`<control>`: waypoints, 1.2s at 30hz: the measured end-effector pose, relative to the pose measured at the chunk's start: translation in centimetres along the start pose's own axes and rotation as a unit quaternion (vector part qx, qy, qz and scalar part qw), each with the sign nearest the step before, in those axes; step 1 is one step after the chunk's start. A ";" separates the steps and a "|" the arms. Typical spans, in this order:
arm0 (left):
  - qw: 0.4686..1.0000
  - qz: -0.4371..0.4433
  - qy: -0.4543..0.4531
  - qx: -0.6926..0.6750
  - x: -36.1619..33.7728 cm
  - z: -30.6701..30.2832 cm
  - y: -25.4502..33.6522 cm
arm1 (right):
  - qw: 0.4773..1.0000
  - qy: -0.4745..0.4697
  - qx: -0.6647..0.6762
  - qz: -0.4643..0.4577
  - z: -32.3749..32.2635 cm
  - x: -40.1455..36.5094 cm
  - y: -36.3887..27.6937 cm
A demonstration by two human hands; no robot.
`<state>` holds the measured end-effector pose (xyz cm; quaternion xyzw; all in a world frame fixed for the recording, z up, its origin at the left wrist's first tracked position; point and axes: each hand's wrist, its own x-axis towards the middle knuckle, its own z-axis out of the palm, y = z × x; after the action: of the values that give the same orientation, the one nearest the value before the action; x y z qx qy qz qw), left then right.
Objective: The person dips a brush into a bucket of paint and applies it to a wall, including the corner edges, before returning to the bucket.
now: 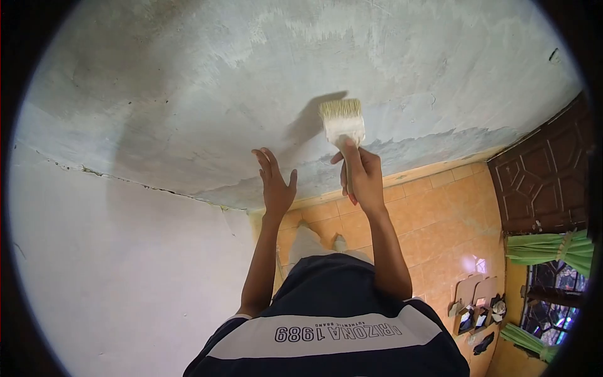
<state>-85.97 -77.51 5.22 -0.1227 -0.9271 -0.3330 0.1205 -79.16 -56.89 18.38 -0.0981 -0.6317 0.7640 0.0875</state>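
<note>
My right hand point(361, 173) is closed around the handle of a wide paintbrush point(343, 122), its pale bristles pointing up toward the grey, patchy wall point(251, 81). The brush casts a shadow on that wall to its left; whether the bristles touch the surface I cannot tell. To the left, my left hand point(275, 185) is raised near the lower part of the same wall, fingers apart, holding nothing.
A white wall point(125, 264) meets the grey one at a cracked corner on the left. Orange floor tiles point(402, 220) lie below. At the right are a dark carved door point(540, 173), green curtains point(546, 247) by a window, and several items on the floor point(480, 308).
</note>
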 end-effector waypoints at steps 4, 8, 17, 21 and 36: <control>1.000 0.009 0.011 -0.001 0.0 0.0 0.0 | 0.998 -0.012 -0.047 0.032 -0.5 2.6 1.8; 1.000 0.011 0.007 0.002 0.0 -0.1 0.0 | 0.996 -0.004 -0.074 0.040 -1.3 2.9 5.0; 1.000 0.018 0.005 -0.015 -0.1 -0.1 0.4 | 0.998 0.013 -0.062 -0.006 -0.4 2.1 3.4; 0.999 0.041 0.023 -0.006 0.0 -0.1 -0.1 | 0.997 0.008 -0.064 0.042 -0.8 2.9 4.0; 0.999 -0.001 0.000 0.046 0.0 0.5 0.2 | 0.998 0.016 -0.043 0.045 -0.6 2.4 4.6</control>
<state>-86.01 -77.05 5.02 -0.1158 -0.9417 -0.2897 0.1260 -81.32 -56.56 13.70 -0.1420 -0.6572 0.7379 0.0592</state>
